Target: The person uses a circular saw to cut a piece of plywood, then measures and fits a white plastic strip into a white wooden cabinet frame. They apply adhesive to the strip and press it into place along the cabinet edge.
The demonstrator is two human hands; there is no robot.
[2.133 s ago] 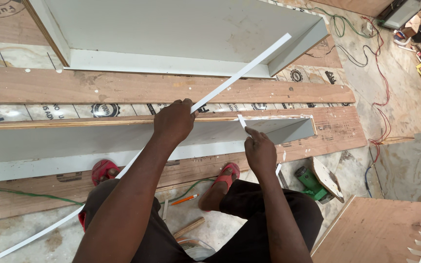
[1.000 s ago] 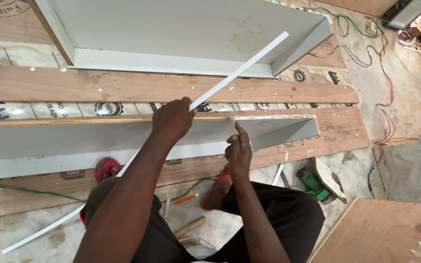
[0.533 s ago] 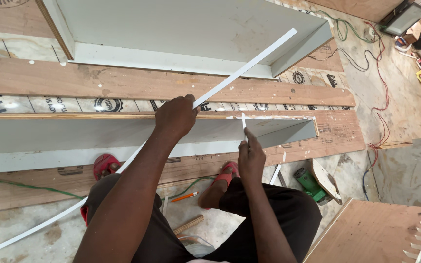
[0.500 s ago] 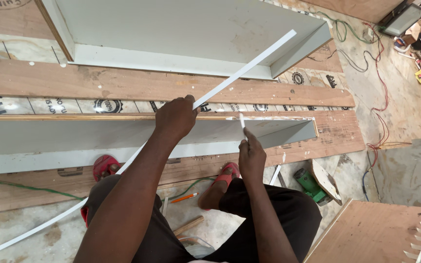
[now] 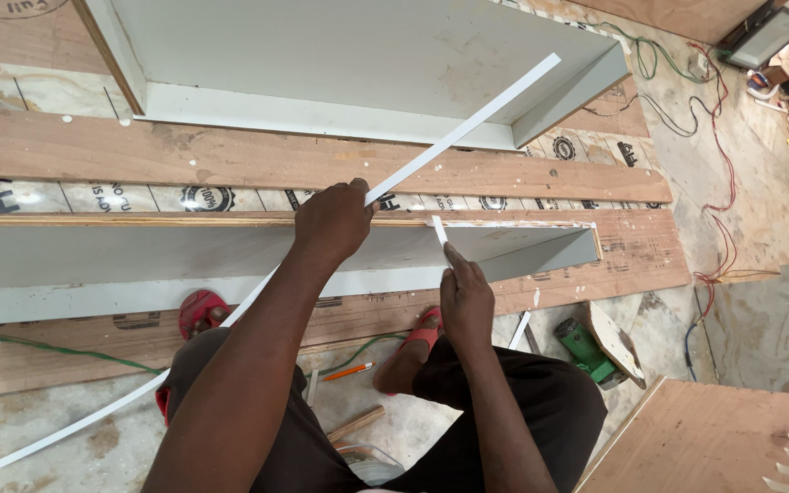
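Observation:
My left hand [image 5: 332, 222] grips a long white edging strip [image 5: 477, 119] that slants from the lower left floor up to the upper right. It sits just above the raw top edge of a white upright panel [image 5: 139, 251]. My right hand [image 5: 466, 299] pinches a short white strip piece [image 5: 438, 229] that stands up at the panel's top edge, right of my left hand. Both forearms reach forward over my dark trousers.
A second white boxed panel [image 5: 349, 64] lies farther away on plywood boards [image 5: 230, 160]. Near my feet lie a green tool [image 5: 588, 350], an orange pencil [image 5: 351, 372] and wood offcuts. Red and green cables [image 5: 719, 183] run along the floor at right.
My right hand has shifted slightly left and back to the panel's edge with the short piece. The long strip stays in my left hand with little movement.

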